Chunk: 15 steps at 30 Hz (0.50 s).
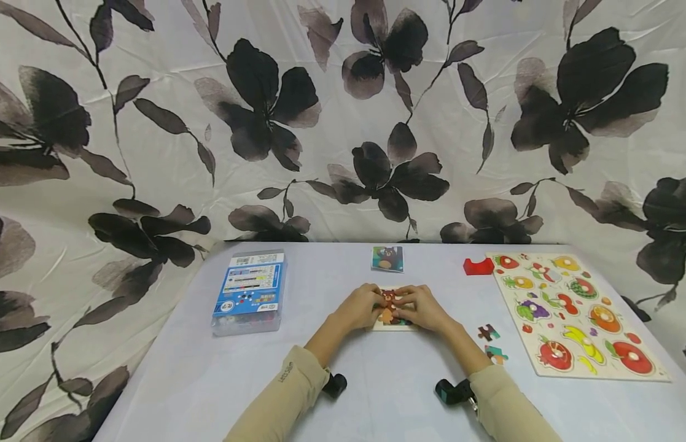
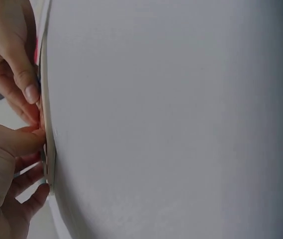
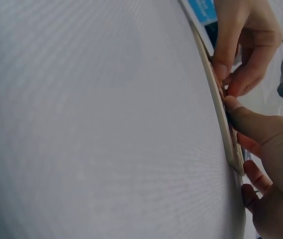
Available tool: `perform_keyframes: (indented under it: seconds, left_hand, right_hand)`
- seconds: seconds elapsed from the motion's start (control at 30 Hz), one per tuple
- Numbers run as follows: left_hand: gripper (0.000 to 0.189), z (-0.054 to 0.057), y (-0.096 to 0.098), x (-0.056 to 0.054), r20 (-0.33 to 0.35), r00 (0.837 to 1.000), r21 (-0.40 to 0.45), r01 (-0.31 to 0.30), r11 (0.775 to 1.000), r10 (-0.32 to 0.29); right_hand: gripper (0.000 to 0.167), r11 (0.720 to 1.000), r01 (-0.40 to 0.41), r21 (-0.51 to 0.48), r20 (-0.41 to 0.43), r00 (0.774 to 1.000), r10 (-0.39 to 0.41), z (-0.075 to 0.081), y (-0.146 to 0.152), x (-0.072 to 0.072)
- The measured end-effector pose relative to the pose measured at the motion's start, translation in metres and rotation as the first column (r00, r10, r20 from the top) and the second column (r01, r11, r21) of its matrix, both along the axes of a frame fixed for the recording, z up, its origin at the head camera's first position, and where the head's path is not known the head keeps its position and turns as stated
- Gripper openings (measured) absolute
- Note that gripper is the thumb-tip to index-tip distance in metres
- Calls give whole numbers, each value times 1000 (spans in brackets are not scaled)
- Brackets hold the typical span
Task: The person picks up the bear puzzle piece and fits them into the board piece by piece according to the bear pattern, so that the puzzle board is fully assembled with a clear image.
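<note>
White table; pale-edged jigsaw showing brown bear

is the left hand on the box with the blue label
No, the left hand is at the bear puzzle, apart from the box.

A blue-labelled box lies left, a fruit board right.

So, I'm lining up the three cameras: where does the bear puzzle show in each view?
Head: the bear puzzle lies below and slightly right of centre, partly covered by fingers.
Left wrist: nearly edge-on; its pale edge runs almost vertically near the left side.
Right wrist: also nearly edge-on; its slanting rim runs down right of centre.
Shared landmark: the left hand and right hand, both touching it.
</note>
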<state>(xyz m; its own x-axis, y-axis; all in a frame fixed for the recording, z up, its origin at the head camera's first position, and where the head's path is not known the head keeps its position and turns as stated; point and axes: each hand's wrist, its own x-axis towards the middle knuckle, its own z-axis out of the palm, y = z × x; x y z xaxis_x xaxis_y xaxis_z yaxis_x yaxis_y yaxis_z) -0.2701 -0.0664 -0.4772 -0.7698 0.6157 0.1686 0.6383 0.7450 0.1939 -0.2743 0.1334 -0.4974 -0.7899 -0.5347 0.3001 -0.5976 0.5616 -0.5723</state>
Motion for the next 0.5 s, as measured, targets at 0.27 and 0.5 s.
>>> perform_keyframes:
  seconds: [0.27, 0.5]
  left_hand:
    - [21, 5, 0, 0, 55, 998, -20, 43, 999, -42]
    - [23, -1, -3, 3, 0, 999, 23, 39, 999, -39]
  right_hand:
    - [24, 1000, -10, -18, -20, 1000, 10, -2, 0, 0]
    - [24, 1000, -2, -22, 7, 1000, 2, 0, -1, 2]
